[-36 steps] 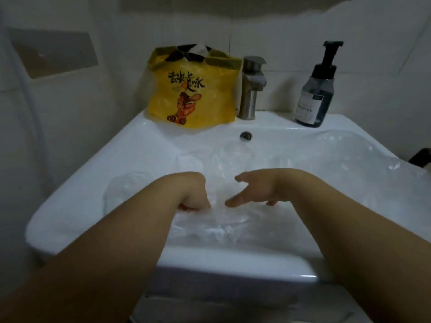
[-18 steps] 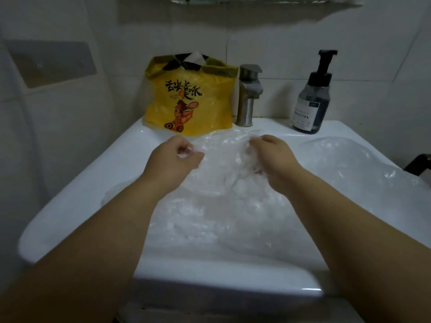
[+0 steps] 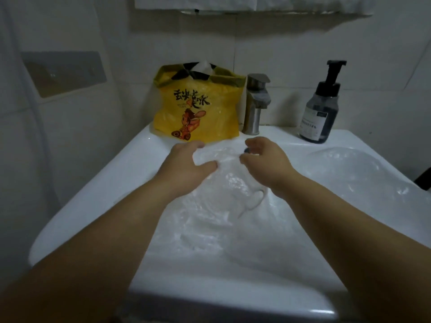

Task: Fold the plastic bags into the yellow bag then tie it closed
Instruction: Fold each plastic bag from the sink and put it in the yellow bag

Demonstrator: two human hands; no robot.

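**Plastic bags in the basin, yellow bag upright at the back rim**

Plastic bags are what I see most of from here. One clear, crinkled bag (image 3: 221, 187) lies spread across the bowl of the white sink (image 3: 81, 206), and its far edge reaches up toward 12 o'clock. A second clear bag (image 3: 363, 169) lies puffed up on the sink's ledge at 3 o'clock. The yellow bag (image 3: 198, 110) stands upright on the back rim at 11 o'clock. It has black lettering and a cartoon figure printed on its front. Its mouth is open, with dark handles and something white showing at the top.

Both hands are over the far edge of the clear bag in the bowl. The left hand (image 3: 186, 164) is flat and spread, thumb stretched out, resting on the film. The right hand (image 3: 265, 164) is loosely curved with thumb and forefinger apart, lying against the film's right side.

The film is nearly the same white as the porcelain, so I cannot trace where it ends or how many layers lie there. A small dark hole (image 3: 247, 150) in the basin wall peeks out between the right thumb and forefinger. The label on the pump bottle (image 3: 321, 108) at 1 o'clock is too small to read.

A steel faucet (image 3: 256, 106) stands at 12 o'clock, just beside the yellow bag. Pale tiles cover the walls, with a grey recessed panel (image 3: 63, 73) at 10 o'clock. The light is dim.
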